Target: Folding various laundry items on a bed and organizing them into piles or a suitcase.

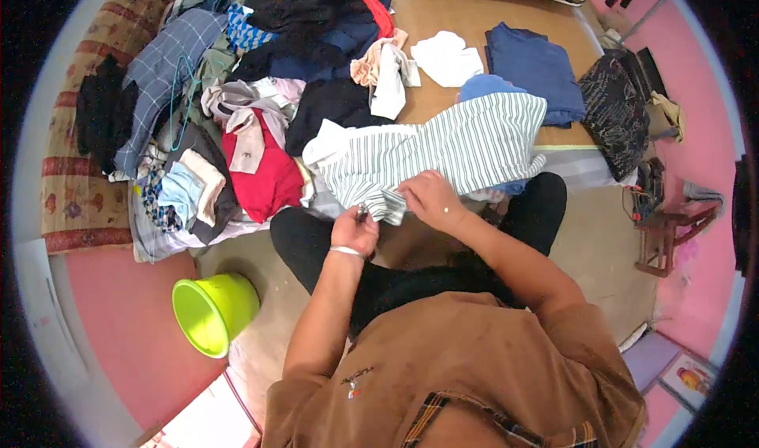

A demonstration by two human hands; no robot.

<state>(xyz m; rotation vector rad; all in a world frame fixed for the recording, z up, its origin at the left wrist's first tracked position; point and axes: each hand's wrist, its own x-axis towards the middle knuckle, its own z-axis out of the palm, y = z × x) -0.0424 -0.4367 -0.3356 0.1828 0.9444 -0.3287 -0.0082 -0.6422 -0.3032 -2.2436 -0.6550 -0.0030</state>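
Note:
A white shirt with dark stripes (442,142) lies across the front edge of the bed, its plain white collar end to the left. My left hand (354,232), a white band at its wrist, pinches a bunched striped part at the near left side. A small dark spot shows by that thumb, too small to make out. My right hand (433,202) holds the same fabric a little to the right, fingertips at the fold. Partly under the shirt's far side is a blue cloth (489,85).
Heaped clothes (314,44) cover the bed's left side, with a teal hanger (178,107) among them. Folded blue garments (533,74) and a white cloth (447,58) lie farther back. A green bucket (237,305) is on the floor at left, a wooden stool (658,240) at right.

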